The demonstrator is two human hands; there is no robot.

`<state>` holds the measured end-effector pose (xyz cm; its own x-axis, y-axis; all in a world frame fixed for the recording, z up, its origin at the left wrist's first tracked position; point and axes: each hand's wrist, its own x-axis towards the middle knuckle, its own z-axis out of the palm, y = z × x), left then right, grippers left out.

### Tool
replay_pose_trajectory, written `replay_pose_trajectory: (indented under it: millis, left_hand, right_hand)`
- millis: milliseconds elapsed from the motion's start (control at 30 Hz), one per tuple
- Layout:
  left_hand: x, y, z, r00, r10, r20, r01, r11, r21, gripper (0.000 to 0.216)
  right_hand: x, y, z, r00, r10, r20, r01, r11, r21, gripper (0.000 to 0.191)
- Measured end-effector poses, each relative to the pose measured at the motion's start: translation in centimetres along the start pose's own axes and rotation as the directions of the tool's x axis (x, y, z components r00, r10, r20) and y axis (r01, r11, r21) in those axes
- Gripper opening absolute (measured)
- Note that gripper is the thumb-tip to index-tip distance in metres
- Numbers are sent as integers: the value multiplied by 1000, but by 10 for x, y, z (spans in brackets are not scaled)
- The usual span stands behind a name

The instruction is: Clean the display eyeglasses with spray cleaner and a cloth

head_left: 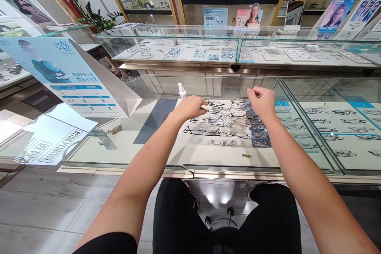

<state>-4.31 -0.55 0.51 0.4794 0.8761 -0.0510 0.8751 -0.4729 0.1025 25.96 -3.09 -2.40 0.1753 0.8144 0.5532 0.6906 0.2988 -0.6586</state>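
My left hand [193,108] is closed over the left side of the display case, with a small white bit showing at its fingertips. Whatever it grips is mostly hidden; a dark-framed pair of glasses [216,104] lies right beside those fingers. Over the back right of the glasses rows, my right hand [264,102] is curled, thumb against fingers, and I cannot make out anything in it. Between and below the hands, several eyeglasses [202,131] lie in rows. A white spray bottle [181,91] stands just behind my left hand.
The glass case [193,170] has its front edge close to my knees. A dark blue mat [156,121] lies left of the glasses, and a small gold-coloured piece [246,156] near the front. At left stands a tented poster [80,83]. More eyeglasses [343,112] fill the right-hand section.
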Motion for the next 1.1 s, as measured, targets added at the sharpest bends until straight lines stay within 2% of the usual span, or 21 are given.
replay_pose_trajectory:
  millis: [233, 333, 400, 467, 567, 733, 800, 900, 1000, 1100]
  left_hand:
    - [-2, 2, -2, 1000, 12, -17, -12, 1000, 1, 16]
    - [-6, 1, -8, 999, 8, -53, -14, 994, -111, 17]
    - [-9, 0, -12, 996, -10, -89, -14, 964, -264, 19]
    - [-13, 1, -16, 990, -39, -137, -27, 894, -448, 21]
    - [-16, 8, -19, 976, -121, -180, -38, 723, -690, 27]
    - [-13, 24, -15, 961, -220, -169, -63, 419, -906, 32]
    - [-11, 27, -11, 959, -238, -155, -68, 336, -940, 36]
    - [-8, 31, -5, 977, -206, -58, -21, 179, -984, 42]
    - [-7, 36, -2, 994, -105, 20, 23, 22, -999, 45]
    - [-8, 42, -1, 993, -76, 95, 90, -75, -993, 48]
  right_hand:
    - [-1, -1, 0, 1000, 15, 2, -15, 1000, -15, 46]
    - [0, -1, 1, 1000, 14, -5, -15, 1000, -28, 47]
    - [0, -1, 1, 1000, 21, -9, -21, 1000, -21, 46]
    - [-1, -1, 1, 1000, 26, -8, -26, 1000, 1, 46]
    - [-3, -3, 3, 999, 28, 17, -29, 998, 62, 44]
    - [-9, -13, 12, 992, 38, 121, -71, 958, 279, 39]
    - [-11, -20, 16, 976, 57, 208, -145, 888, 435, 39]
    - [-14, -30, 21, 922, 110, 371, -340, 691, 639, 37]
    - [-16, -38, 23, 865, 127, 486, -482, 484, 731, 32]
    - [-18, -41, 24, 841, 107, 530, -532, 344, 774, 23]
